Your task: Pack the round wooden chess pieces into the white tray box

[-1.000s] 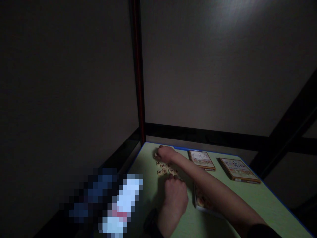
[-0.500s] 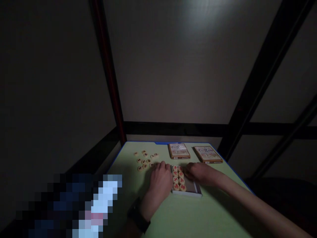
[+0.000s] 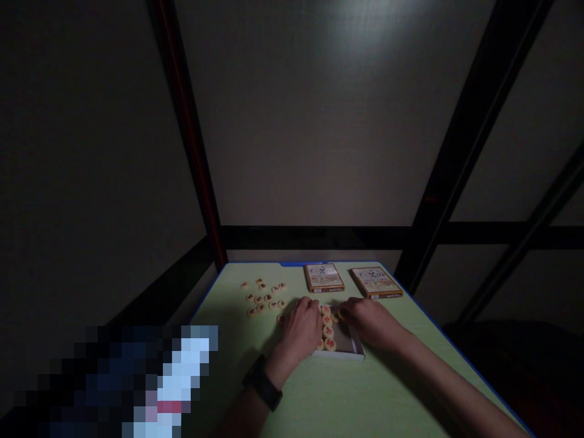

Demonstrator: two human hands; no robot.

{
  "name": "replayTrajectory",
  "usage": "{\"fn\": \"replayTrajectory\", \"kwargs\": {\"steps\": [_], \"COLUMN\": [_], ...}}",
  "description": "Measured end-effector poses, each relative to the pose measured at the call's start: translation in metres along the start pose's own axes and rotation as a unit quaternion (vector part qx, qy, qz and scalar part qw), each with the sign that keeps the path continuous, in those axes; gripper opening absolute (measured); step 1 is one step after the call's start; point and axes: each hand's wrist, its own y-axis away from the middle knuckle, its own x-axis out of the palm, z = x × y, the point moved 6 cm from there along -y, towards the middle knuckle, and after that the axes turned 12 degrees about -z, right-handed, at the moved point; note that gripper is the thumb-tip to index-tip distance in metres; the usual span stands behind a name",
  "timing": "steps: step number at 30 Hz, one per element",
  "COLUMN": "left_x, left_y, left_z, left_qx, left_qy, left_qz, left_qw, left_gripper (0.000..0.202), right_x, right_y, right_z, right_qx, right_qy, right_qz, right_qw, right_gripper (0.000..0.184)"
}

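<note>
A shallow white-edged box point(image 3: 342, 356) lies between my two hands, holding round Chinese chess pieces point(image 3: 328, 332) with red characters. My left hand point(image 3: 301, 328), a dark watch on its wrist, rests over the box's left side with its fingers curled. It covers most of the left column of pieces, and whatever its fingertips hold is hidden. At the box's far right, my right hand point(image 3: 367, 319) is closed in a pinch on a pale chess piece point(image 3: 336, 316), partly seen beside the column. Brown bare floor of the box shows below that hand.
Loose chess pieces with dark characters point(image 3: 259, 298) are scattered on the green table point(image 3: 310, 395) to the left. Two printed flat boxes stand at the back, a smaller one point(image 3: 325, 277) and a larger one point(image 3: 376, 281). Behind is a dark panelled wall point(image 3: 310, 152).
My left hand has slid right over the box, covering the left column of pieces. My right hand stays at the box's far right, a pale piece now showing at its fingertips. The view shifted slightly.
</note>
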Motion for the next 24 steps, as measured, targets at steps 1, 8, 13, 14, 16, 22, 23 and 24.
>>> {"fn": "replayTrajectory", "kwargs": {"steps": [1,8,13,14,16,22,23,24], "left_x": [0.000,0.002,0.006,0.006,0.004,0.002,0.002,0.002], "left_y": [0.001,0.000,0.000,0.000,0.000,0.001,0.001,0.001], "left_z": [0.000,0.003,0.003,0.003,0.002,0.001,0.001,0.001], "left_qx": [0.001,0.000,0.010,0.011,0.009,0.004,0.004,0.004], "left_qy": [0.004,0.015,0.017,0.018,0.018,0.011,0.010,0.010], "left_qz": [-0.002,-0.007,-0.012,-0.010,-0.004,-0.005,-0.005,-0.004], "left_qw": [1.000,1.000,1.000,1.000,1.000,1.000,1.000,1.000], "left_gripper": [0.034,0.033,0.033,0.033,0.034,0.034,0.034,0.034], "right_x": [0.001,0.007,0.008,0.008,0.009,0.011,0.011,0.011], "right_y": [0.001,0.000,0.001,0.001,0.000,-0.002,-0.002,-0.001], "right_z": [0.001,0.007,0.004,0.004,0.004,0.008,0.008,0.008], "right_qx": [0.012,0.029,0.026,0.029,0.038,0.045,0.044,0.044], "right_qy": [0.014,0.054,0.041,0.040,0.046,0.066,0.064,0.061], "right_qz": [-0.003,-0.033,-0.035,-0.036,-0.039,-0.050,-0.051,-0.053], "right_qw": [1.000,0.998,0.998,0.998,0.997,0.996,0.996,0.996], "right_gripper": [0.021,0.026,0.032,0.032,0.031,0.025,0.024,0.024]}}
